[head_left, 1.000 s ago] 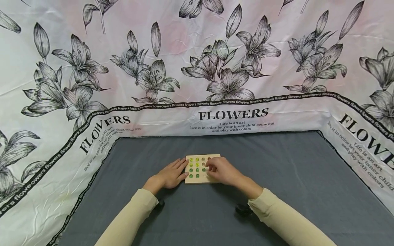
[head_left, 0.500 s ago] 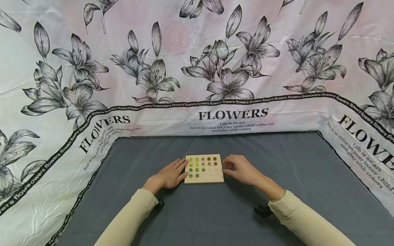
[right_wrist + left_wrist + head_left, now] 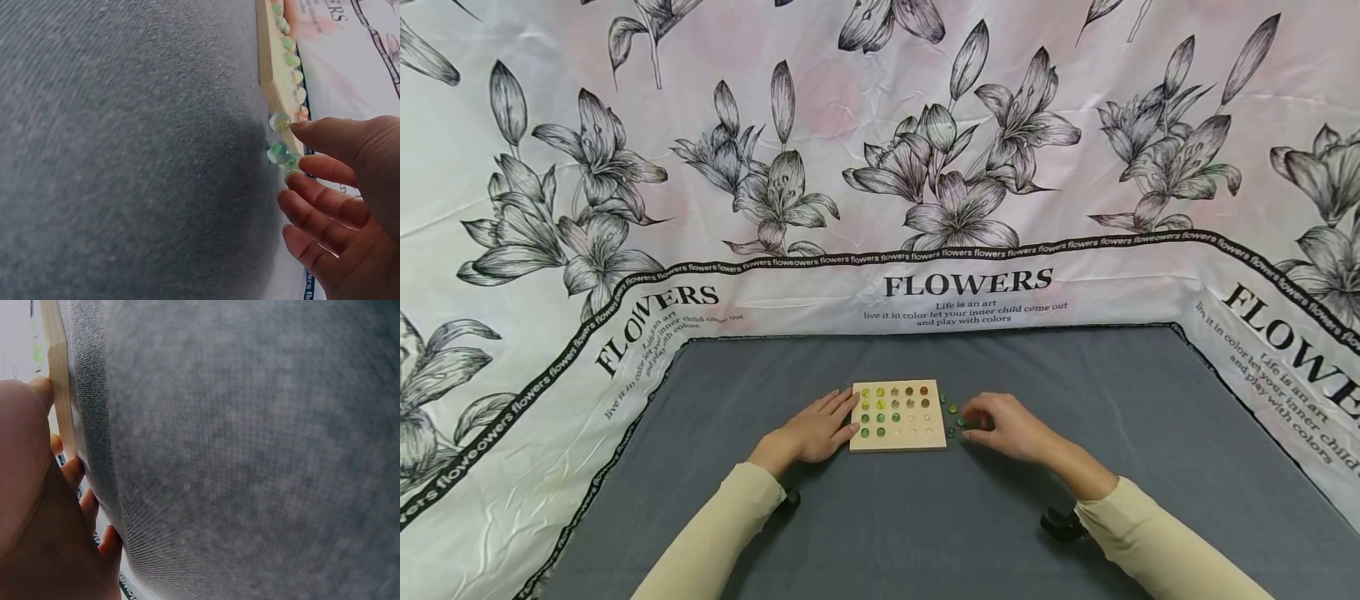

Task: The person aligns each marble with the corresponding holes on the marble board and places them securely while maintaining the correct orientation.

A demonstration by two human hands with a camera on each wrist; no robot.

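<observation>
A pale wooden board (image 3: 898, 443) with rows of round wells lies before me in the head view. Yellow, green, clear and brownish glass marbles fill most wells; several at the lower right hold none. My left hand (image 3: 808, 432) lies flat along the board's left edge, fingers extended, thumb against its side. Just right of the board, several loose green marbles (image 3: 952, 409) lie on the cloth. My right hand (image 3: 1009, 427) is beside them, fingers loosely bent. In the right wrist view its thumb tip overlaps one marble (image 3: 279, 122), with a gap between thumb and fingers.
Grey cloth (image 3: 880, 525) covers the tabletop. A white floral sheet (image 3: 820, 292) printed with "FLOWERS" rises behind and at both sides. Dark wrist-worn devices (image 3: 1062, 525) sit under both forearms.
My right hand has moved from over the board's right part to the right, off the board, uncovering wells there and the loose marbles. My left hand has stayed at the board's left edge.
</observation>
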